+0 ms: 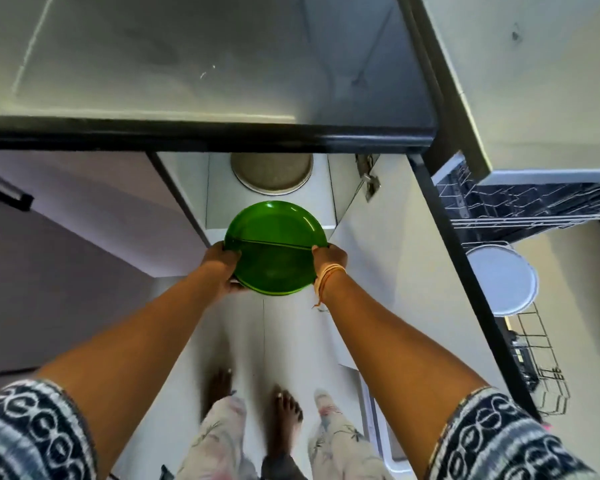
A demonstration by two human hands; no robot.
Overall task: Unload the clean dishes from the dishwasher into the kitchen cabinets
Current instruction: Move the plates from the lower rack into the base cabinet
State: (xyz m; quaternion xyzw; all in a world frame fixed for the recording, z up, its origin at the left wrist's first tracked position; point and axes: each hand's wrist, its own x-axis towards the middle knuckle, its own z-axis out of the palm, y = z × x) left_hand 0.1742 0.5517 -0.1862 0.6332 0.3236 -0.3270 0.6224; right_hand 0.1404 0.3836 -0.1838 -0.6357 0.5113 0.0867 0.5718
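I hold a stack of green plates (pixel 274 247) flat between both hands, below the counter edge. My left hand (pixel 224 266) grips the left rim and my right hand (pixel 329 259) grips the right rim. The plates hang in front of an open lower cabinet (pixel 219 188), partly over its shelf. On that shelf, further in, lies a beige plate (pixel 272 176), half hidden under the counter. At the right the dishwasher (pixel 520 202) stands open with its wire racks pulled out, and a white plate (pixel 503 278) sits in the lower rack.
A grey countertop (pixel 187 64) with a dark front edge overhangs the cabinet. The open cabinet door (pixel 388 258) stands to the right of the plates, its hinge near the top. A closed door with a black handle (pixel 11 195) is at the left. My bare feet are on the white floor.
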